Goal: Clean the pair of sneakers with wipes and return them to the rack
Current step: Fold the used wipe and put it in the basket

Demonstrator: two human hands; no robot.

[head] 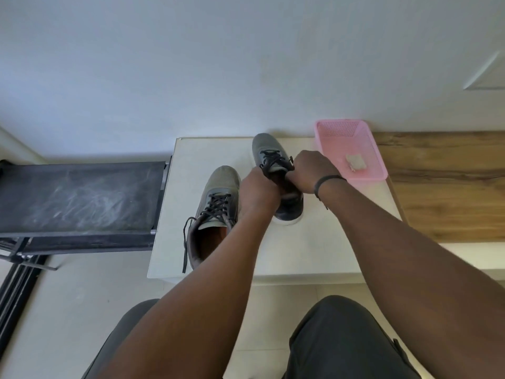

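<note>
Two grey sneakers with black laces stand on a low white table [341,242]. The left sneaker [218,192] rests untouched with its laces loose, one end trailing over the table's front edge. Both hands are on the right sneaker [266,149], toe pointing away from me. My left hand [259,192] grips its opening from the left side. My right hand [308,170], with a black band on the wrist, is closed over the tongue and laces. Whether a wipe is in either hand is hidden.
A pink plastic basket [363,135] stands at the table's back right and holds a small crumpled wipe [355,161]. A black fabric shoe rack [79,198] sits to the left, lower than the table. A wooden surface [451,187] extends to the right. My knees are below.
</note>
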